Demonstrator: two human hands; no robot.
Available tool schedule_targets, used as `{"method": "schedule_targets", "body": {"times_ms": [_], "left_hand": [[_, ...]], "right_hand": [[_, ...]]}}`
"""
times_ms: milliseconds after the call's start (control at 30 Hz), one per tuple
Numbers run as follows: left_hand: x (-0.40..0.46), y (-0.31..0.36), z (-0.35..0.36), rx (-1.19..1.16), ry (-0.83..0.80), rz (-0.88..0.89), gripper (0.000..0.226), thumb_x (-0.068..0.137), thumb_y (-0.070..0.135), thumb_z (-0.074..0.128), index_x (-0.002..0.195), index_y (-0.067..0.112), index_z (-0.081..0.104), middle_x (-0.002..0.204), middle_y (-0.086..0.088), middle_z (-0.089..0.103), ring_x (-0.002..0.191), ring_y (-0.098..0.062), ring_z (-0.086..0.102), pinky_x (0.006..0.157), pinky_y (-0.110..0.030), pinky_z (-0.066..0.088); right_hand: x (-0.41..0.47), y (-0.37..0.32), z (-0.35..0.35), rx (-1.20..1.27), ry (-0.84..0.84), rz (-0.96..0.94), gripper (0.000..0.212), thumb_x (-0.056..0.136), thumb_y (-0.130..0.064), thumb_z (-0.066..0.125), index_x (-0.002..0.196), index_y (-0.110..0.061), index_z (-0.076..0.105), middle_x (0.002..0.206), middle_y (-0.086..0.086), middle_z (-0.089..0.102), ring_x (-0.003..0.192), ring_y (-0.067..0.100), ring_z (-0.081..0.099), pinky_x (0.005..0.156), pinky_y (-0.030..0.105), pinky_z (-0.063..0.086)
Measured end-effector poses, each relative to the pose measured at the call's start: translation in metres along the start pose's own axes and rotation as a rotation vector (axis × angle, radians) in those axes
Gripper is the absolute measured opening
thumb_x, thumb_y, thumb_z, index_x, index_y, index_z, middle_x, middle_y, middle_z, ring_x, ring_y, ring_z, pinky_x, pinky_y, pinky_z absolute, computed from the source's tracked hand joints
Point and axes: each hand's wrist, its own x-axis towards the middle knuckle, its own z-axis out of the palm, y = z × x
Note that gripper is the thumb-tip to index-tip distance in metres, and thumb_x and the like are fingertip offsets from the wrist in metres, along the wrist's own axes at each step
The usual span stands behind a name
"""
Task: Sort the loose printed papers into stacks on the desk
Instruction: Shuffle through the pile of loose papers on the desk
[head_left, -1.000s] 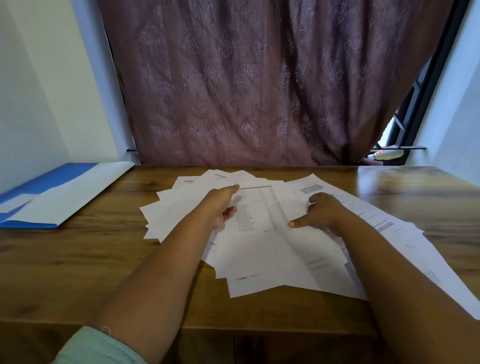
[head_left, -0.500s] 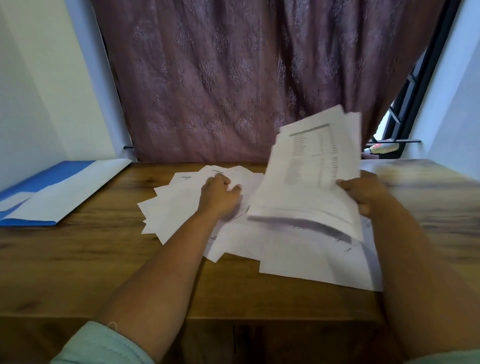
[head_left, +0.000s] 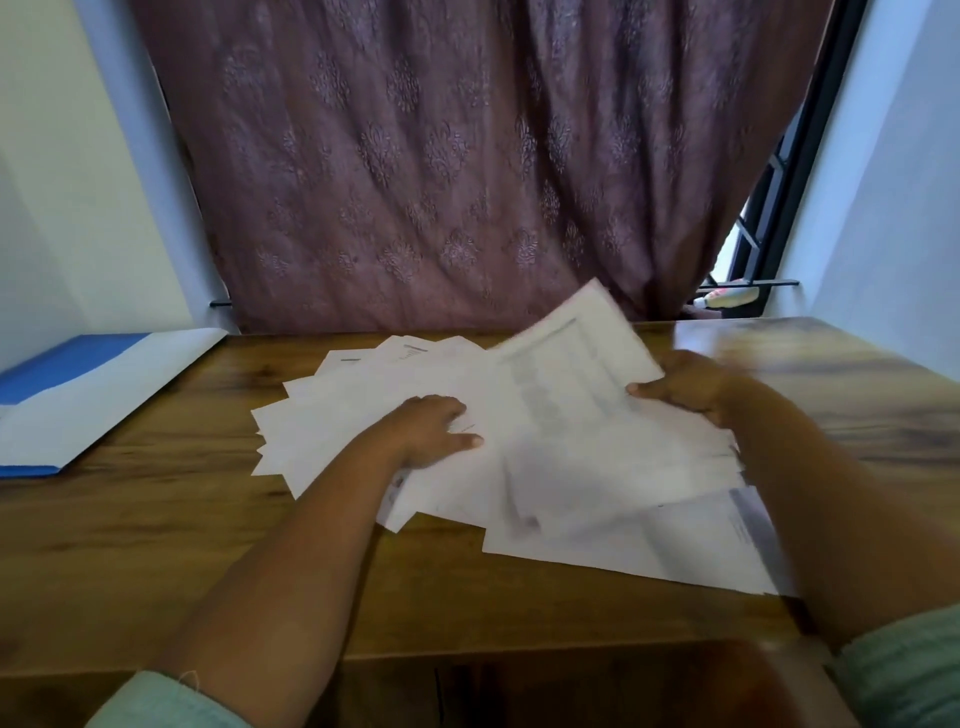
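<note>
Right grip (head_left: 685, 387) pinches sheaf (head_left: 571, 395) at 3 o'clock edge; long axis 1–7. Left grip (head_left: 434, 431) nearer, flat on papers (head_left: 363, 415), 9 o'clock.

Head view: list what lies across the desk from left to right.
blue and white folder → fanned loose papers → left hand pressing on them → lifted sheaf of printed sheets → right hand gripping its edge → bare wooden desk.
</note>
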Motion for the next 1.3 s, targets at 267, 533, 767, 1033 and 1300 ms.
{"method": "schedule_targets", "body": {"times_ms": [267, 533, 767, 1033, 1300], "left_hand": [[0.002, -0.055, -0.025, 0.010, 0.130, -0.621, 0.131, 0.053, 0.090, 0.060, 0.153, 0.016, 0.018, 0.163, -0.016, 0.007, 0.149, -0.041, 0.004, 0.115, -0.064, 0.004], [0.011, -0.045, -0.014, 0.175, 0.056, -0.390, 0.108, 0.066, 0.090, 0.046, 0.147, 0.020, 0.032, 0.159, -0.015, 0.024, 0.147, -0.039, 0.017, 0.116, -0.065, 0.008], [0.015, 0.025, 0.025, 0.201, 0.014, -0.062, 0.101, 0.074, 0.087, 0.041, 0.150, 0.021, 0.028, 0.159, -0.007, 0.024, 0.145, -0.033, 0.023, 0.114, -0.052, 0.028], [0.023, 0.023, 0.032, 0.204, 0.040, -0.072, 0.102, 0.074, 0.087, 0.040, 0.152, 0.026, 0.017, 0.161, -0.005, 0.017, 0.146, -0.032, 0.019, 0.115, -0.051, 0.024], [0.022, 0.019, 0.036, 0.171, 0.056, -0.096, 0.115, 0.071, 0.090, 0.035, 0.156, 0.020, 0.001, 0.163, -0.006, 0.009, 0.148, -0.032, 0.014, 0.117, -0.051, 0.019]], "right_hand": [[0.023, -0.017, 0.029, -0.607, -0.066, -0.143, 0.062, 0.084, -0.032, 0.075, 0.139, -0.018, 0.051, 0.140, -0.004, 0.050, 0.126, 0.022, 0.050, 0.110, 0.035, 0.037], [0.026, 0.004, 0.012, -0.968, 0.163, 0.201, 0.064, 0.088, -0.057, 0.055, 0.128, -0.007, 0.051, 0.127, 0.016, 0.055, 0.121, 0.034, 0.047, 0.103, 0.043, 0.040], [0.019, -0.004, 0.000, -0.769, 0.136, 0.320, 0.106, 0.058, -0.077, 0.071, 0.135, -0.008, 0.048, 0.129, 0.011, 0.057, 0.108, 0.027, 0.054, 0.088, 0.034, 0.043], [0.014, 0.006, 0.003, -0.604, 0.210, 0.041, 0.095, 0.065, -0.048, 0.086, 0.142, -0.015, 0.040, 0.139, 0.009, 0.051, 0.125, 0.029, 0.050, 0.097, 0.037, 0.043], [0.006, -0.003, -0.015, -0.602, 0.439, -0.143, 0.049, 0.090, -0.024, 0.065, 0.137, -0.026, 0.052, 0.127, 0.008, 0.062, 0.112, 0.029, 0.057, 0.093, 0.034, 0.043]]}}
